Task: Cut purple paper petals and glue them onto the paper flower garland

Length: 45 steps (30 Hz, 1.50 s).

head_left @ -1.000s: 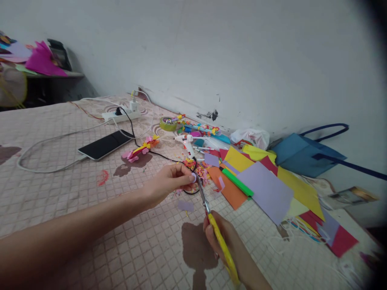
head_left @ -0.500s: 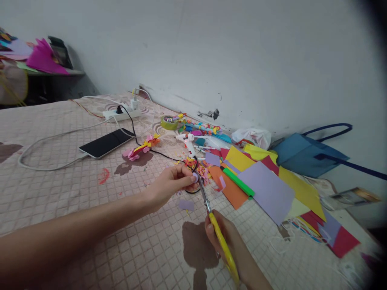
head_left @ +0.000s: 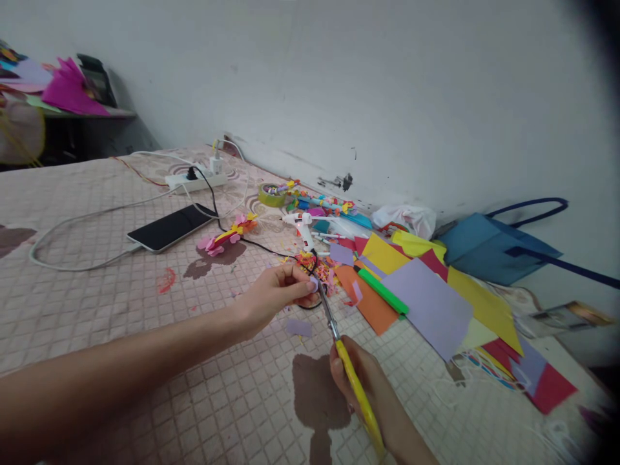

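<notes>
Between thumb and fingers, my left hand (head_left: 285,289) pinches a small piece of lilac paper (head_left: 314,283). My right hand (head_left: 361,374) is wrapped around the yellow handles of a pair of scissors (head_left: 332,321). The blades point away from me and their tips lie at the lilac piece; whether they are cutting into it I cannot tell. Just beyond the hands is a heap of tiny coloured paper scraps (head_left: 320,270). A lilac paper offcut (head_left: 299,327) lies on the cloth below my left hand. Behind the scraps stands a white glue gun (head_left: 301,227) with a black cord.
Coloured paper sheets (head_left: 426,303) spread to the right, with a green marker (head_left: 382,292) on them. A blue bag (head_left: 498,248) leans by the wall. On the left are a phone (head_left: 172,228), a power strip (head_left: 196,183) and a paper flower strip (head_left: 227,236). Tape (head_left: 271,195) lies behind.
Hardly anything differs. Both hands, the scissors and the lilac piece keep nearly the same place, with only a slight shift of the view.
</notes>
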Motion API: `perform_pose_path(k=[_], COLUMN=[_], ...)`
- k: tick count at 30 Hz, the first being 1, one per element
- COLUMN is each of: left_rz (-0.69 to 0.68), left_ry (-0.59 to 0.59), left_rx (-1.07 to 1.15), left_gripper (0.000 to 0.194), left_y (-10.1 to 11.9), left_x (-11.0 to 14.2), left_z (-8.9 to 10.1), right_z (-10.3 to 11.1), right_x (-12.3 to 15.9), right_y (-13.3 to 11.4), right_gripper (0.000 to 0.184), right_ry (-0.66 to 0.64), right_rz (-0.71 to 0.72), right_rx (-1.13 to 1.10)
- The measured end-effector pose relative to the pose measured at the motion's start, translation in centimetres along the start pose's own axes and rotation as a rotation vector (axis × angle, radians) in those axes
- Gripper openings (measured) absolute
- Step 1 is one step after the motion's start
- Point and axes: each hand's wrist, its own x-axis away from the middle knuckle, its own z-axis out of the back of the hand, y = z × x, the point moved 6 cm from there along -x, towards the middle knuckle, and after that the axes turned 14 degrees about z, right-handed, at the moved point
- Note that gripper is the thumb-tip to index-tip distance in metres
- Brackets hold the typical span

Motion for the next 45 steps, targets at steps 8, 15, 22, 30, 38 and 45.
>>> perform_pose_path(k=[8, 15, 22, 30, 38, 45], left_rz=[-0.005, -0.004, -0.005, 0.132, 0.062, -0.051], left_ry=[-0.01, -0.022, -0.02, -0.109, -0.196, -0.202], left_rx=[0.008, 0.013, -0.004, -0.195, -0.577, -0.898], left_gripper=[0.018, 0.019, 0.019, 0.021, 0.012, 0.023], left_y=[-0.1, -0.2, 0.0, -1.7, -2.7, -3.0], left_x=[-0.1, -0.3, -0.2, 0.1, 1.3, 2.3], left_z=[0.0, 0.1, 0.1, -0.8, -2.6, -3.4], right_z=[0.2, 0.0, 0.0, 0.4, 1.6, 1.2], right_x=[-0.1, -0.1, 0.0, 0.0, -0.5, -0.9], right_y=[-0.2, -0.5, 0.1, 1.1, -0.6, -1.4], right_gripper=[0.024, 0.031, 0.039, 0.048, 0.029, 0.018], right_ry=[-0.006, -0.043, -0.035, 0.049, 0.151, 0.134], right_rz=[0.016, -0.039, -0.036, -0.086, -0.063, -0.033], right_rx=[0.038, -0.002, -0.02, -0.204, -0.253, -0.233])
